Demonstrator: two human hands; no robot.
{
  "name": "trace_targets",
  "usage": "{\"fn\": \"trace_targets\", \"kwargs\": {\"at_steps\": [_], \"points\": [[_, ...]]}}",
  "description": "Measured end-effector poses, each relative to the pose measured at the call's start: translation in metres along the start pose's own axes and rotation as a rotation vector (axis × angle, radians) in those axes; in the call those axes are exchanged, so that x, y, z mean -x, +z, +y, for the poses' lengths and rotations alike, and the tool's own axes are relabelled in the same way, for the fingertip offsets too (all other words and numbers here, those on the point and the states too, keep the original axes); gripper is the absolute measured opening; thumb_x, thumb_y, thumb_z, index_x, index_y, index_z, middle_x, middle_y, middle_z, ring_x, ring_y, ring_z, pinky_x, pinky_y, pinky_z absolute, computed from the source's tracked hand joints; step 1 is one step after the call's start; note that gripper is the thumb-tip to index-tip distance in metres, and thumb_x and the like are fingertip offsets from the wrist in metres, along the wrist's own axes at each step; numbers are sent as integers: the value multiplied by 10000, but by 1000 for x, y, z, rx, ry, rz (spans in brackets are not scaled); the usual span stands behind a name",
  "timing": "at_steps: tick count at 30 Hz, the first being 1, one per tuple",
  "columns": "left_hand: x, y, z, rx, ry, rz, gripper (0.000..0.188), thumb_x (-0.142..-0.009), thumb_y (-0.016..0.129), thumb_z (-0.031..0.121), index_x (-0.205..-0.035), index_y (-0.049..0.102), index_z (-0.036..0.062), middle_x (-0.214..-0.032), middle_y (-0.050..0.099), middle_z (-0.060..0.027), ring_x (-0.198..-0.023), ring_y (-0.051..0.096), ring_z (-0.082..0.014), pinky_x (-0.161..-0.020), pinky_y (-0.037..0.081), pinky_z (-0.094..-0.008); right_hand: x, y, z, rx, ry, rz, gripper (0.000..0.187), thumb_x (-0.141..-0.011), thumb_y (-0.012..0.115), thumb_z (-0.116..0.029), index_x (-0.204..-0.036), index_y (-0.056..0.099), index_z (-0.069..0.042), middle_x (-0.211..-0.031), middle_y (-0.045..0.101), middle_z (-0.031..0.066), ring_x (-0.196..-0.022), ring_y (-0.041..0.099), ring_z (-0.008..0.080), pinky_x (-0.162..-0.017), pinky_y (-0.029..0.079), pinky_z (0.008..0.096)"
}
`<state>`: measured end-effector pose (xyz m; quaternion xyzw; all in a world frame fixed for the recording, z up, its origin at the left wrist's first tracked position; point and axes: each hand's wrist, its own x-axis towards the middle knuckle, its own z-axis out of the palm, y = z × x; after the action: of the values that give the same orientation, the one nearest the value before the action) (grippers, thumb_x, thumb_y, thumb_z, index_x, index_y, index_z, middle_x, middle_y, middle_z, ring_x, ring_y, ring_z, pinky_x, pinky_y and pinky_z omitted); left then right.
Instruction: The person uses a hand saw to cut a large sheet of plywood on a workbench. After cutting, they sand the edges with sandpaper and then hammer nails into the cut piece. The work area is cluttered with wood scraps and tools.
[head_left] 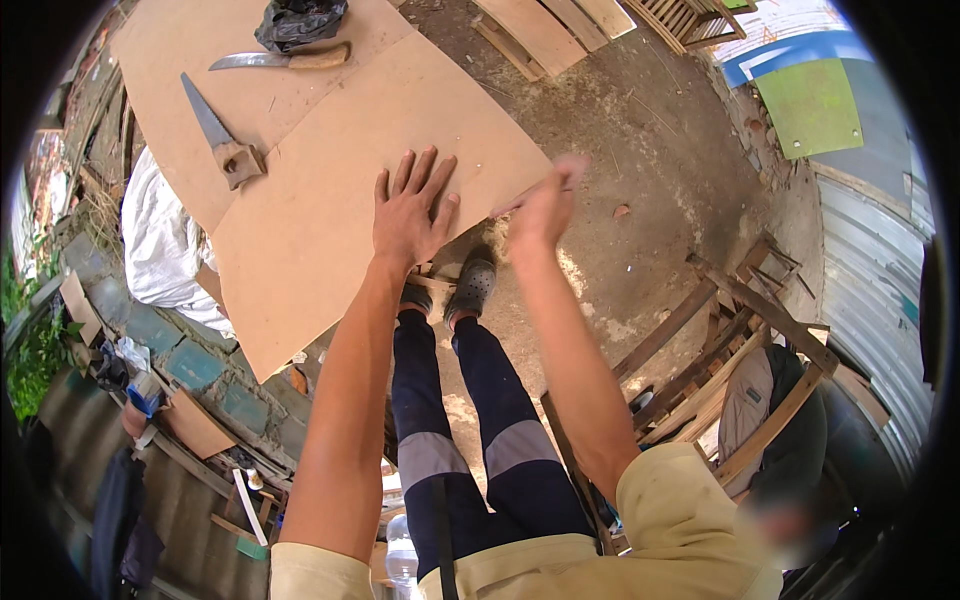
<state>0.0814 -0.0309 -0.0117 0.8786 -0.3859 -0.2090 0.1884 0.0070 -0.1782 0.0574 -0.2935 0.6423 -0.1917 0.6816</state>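
Note:
A large tan sheet of thin board (330, 235) lies in front of me, one corner pointing right. My left hand (412, 215) rests flat on it near its close edge, fingers spread. At the right-hand corner is my right hand (540, 210), closed and blurred by motion. Something thin shows beside its fingers along the board's edge, too smeared to name. Farther left on the board lie a handsaw (225, 140) with a wooden handle and a large knife (280, 58) with a wooden handle. A crumpled black plastic bag (300, 22) sits just beyond the knife.
Wooden frames (760, 320) stand at the right, with grey and dark cloth (748, 400) among them. White sheeting (165, 245) lies left of the board. Planks (545, 35) are at the far side. Corrugated metal (870, 270) lines the right. My shoes (472, 285) are below the board.

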Motion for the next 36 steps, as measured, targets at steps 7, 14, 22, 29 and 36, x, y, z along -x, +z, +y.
{"fn": "trace_targets", "kwargs": {"at_steps": [7, 14, 22, 29, 36], "points": [[-1, 1, 1, -12, -2, -15, 565, -1017, 443, 431, -1564, 437, 286, -1659, 351, -55, -1548, 263, -319, -1252, 125, -572, 24, -15, 56, 203, -57, -81, 516, -1127, 281, -322, -1405, 467, 71, -1204, 629, 208, -1028, 665, 269, -930, 510, 414], [-2, 6, 6, 24, 24, 12, 563, -1014, 451, 426, -1557, 451, 282, -1648, 370, -65, -1543, 273, -324, -1245, 136, -585, 28, -5, 69, 330, -313, 24, 507, -1125, 338, -330, -1449, 430, 50, -1284, 606, 205, -1118, 627, 257, -931, 518, 372], [0, 2, 1, 19, 24, 27, 554, -1040, 434, 456, -1565, 440, 280, -1662, 344, -68, -1546, 263, -340, -1243, 127, -578, -6, -12, 22, 67, -144, -57, 459, -1124, 369, -312, -1349, 494, 69, -1304, 602, 205, -1194, 607, 252, -1040, 462, 390], [11, 1, -27, 165, 50, -10, 519, -1042, 399, 400, -1542, 469, 278, -1655, 359, -50, -1551, 263, -298, -1264, 143, -534, 60, -24, 117, 725, -93, -168, 544, -1102, 397, -344, -1445, 496, 66, -1387, 584, 277, -1335, 536, 344, -1137, 366, 410], [139, -38, -155, 7, -158, -17, 548, -1082, 326, 485, -1586, 401, 282, -1693, 271, -46, -1571, 203, -300, -1274, 125, -512, 45, 10, 75, 91, -203, -48, 503, -1111, 345, -320, -1374, 435, 100, -1340, 569, 226, -1251, 586, 288, -1051, 467, 408]]}}
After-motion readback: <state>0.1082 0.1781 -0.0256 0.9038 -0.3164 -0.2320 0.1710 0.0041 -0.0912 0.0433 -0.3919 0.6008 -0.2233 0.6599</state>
